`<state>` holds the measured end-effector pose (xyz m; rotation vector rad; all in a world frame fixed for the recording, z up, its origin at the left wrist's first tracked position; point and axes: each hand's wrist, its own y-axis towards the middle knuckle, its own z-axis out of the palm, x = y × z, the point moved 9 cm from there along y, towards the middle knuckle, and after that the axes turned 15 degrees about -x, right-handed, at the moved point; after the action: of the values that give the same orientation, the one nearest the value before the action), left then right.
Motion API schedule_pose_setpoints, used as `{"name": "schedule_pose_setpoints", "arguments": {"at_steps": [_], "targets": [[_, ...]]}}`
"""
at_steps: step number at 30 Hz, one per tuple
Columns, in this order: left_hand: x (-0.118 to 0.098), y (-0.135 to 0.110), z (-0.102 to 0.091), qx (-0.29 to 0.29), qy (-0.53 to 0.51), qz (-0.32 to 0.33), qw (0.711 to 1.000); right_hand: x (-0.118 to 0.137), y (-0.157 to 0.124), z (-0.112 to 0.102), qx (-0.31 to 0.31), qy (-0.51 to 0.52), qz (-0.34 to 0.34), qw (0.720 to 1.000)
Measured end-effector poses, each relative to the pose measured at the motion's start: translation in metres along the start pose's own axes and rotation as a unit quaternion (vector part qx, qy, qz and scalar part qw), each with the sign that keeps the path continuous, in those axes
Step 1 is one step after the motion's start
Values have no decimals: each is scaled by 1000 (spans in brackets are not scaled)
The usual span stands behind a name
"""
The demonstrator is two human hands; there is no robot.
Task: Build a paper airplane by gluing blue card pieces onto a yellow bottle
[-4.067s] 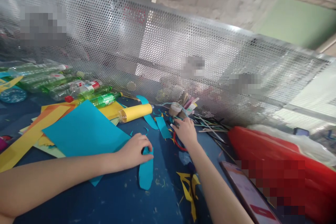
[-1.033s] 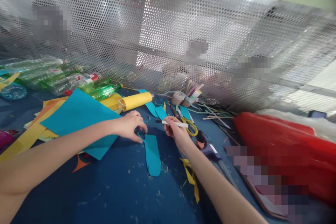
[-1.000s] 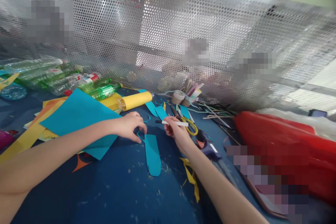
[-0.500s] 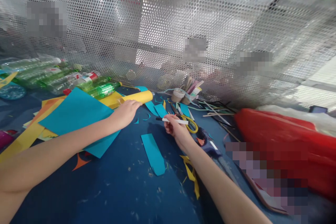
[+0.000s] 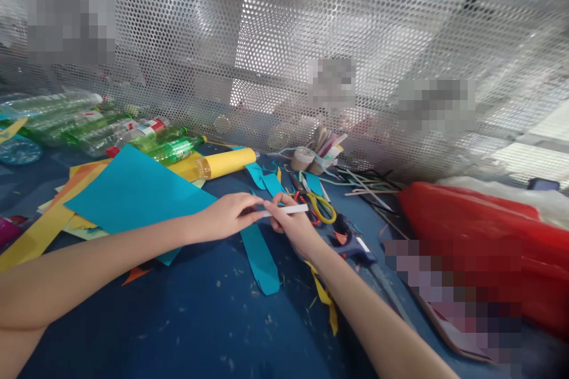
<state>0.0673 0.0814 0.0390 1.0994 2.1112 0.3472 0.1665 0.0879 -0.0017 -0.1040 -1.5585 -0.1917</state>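
My right hand is closed around a slim white marker pen, its white end pointing right. At the other end, the fingers of my left hand are pinched on the pen, whose dark cap is hidden by them. Both hands meet above a blue paper strip with a rounded near end, lying on the dark blue table. A large blue paper sheet lies under and behind my left forearm. Beyond the left hand rests a yellow paper-wrapped bottle with a clear end.
Scissors with yellow handles and a dark blue glue gun lie right of my hands. Plastic bottles line the back left. Small tubs, a red plastic bag and a perforated metal screen stand further off.
My left hand has left the yellow-wrapped bottle, come right and nearer, and taken hold of the pen's dark cap end. The right hand has shifted slightly left and down with the pen.
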Motion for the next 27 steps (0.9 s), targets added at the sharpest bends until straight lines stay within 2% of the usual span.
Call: {"name": "schedule_pose_setpoints", "arguments": {"at_steps": [3,8,12,16,27], "targets": [[-4,-5,7,8,28,7,1000,2,-4,5,9,-16,-22,1000],[-7,-11,18,25,31,1,999,-1,-9,12,42,55,-2,998],[-2,-15,22,35,70,-7,997,-4,-10,11,23,34,4,999],[-1,-18,24,42,92,-4,995,-5,-10,15,30,54,11,998],[-2,-18,20,49,42,-32,997,-6,-9,16,55,64,4,996]]}}
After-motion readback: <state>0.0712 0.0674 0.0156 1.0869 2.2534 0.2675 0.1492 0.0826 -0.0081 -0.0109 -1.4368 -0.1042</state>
